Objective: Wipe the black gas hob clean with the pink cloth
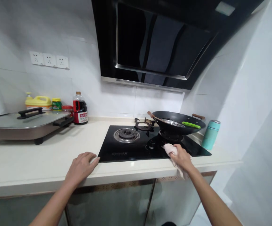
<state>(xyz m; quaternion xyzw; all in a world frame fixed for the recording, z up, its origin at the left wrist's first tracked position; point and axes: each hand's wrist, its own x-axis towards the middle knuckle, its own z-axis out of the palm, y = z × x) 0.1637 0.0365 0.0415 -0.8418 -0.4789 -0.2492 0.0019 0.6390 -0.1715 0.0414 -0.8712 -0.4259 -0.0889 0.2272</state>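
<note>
My right hand [182,157] is closed on a pale pink cloth [170,148], pressed to the front right part of the black glass gas stove [136,154]. Part of the cloth hangs below the hand over the counter edge. Just left of the cloth is a black control knob [152,143]. My left hand [82,164] rests on the white countertop [56,157], fingers stretched out, its thumb by the stove's front left corner. The left burner [127,135] is bare, its pan support [144,125] lying at the back of the stove. A black wok [180,121] sits over the right burner.
Inside the wok lie a green-handled utensil [191,125] and a shiny metal piece. A teal bottle [211,134] stands at the right. Left are an electric pan with a glass lid [28,125] and a soy sauce bottle [80,110]. A black range hood [159,47] overhangs the stove.
</note>
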